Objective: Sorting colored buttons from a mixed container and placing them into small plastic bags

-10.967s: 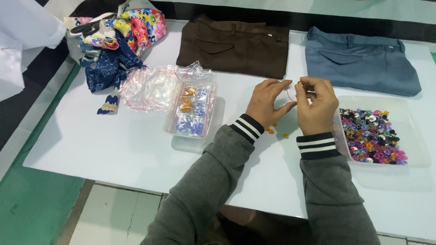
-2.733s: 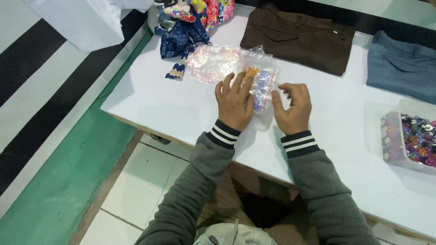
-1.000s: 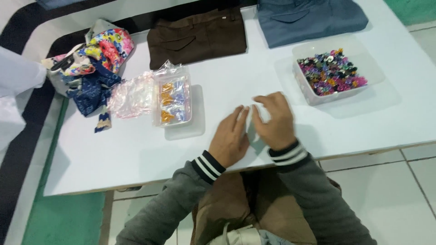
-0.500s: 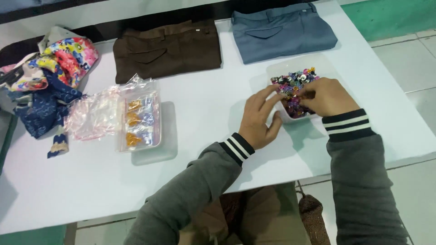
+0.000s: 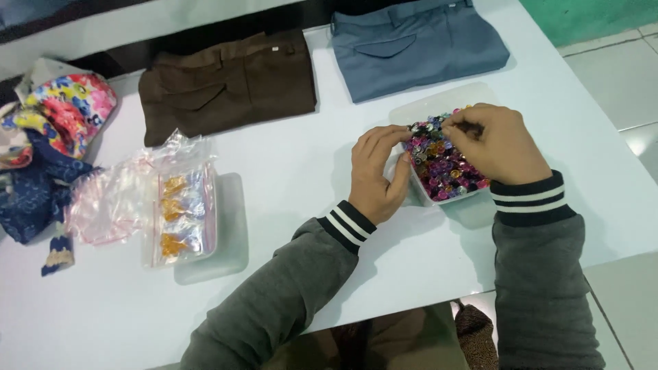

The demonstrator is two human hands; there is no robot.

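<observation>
A clear plastic tray [image 5: 419,190] filled with several small multicoloured beads [image 5: 442,164] sits on the white table [image 5: 288,178]. My left hand [image 5: 375,175] rests against the tray's left side, fingers curved along its rim. My right hand [image 5: 492,142] is over the beads with fingertips pinched down into them; whether it grips a bead is hidden.
A second clear tray with small bags of orange pieces [image 5: 179,218] stands at the left, crumpled clear plastic bags [image 5: 110,199] beside it. Folded brown trousers [image 5: 226,82] and grey-blue trousers [image 5: 418,44] lie at the back. Colourful patterned fabric [image 5: 48,137] is heaped far left.
Both hands have gone from the table's middle to the bead tray at the right. The view has closed in on it, and my right fingers now dig into the beads.
</observation>
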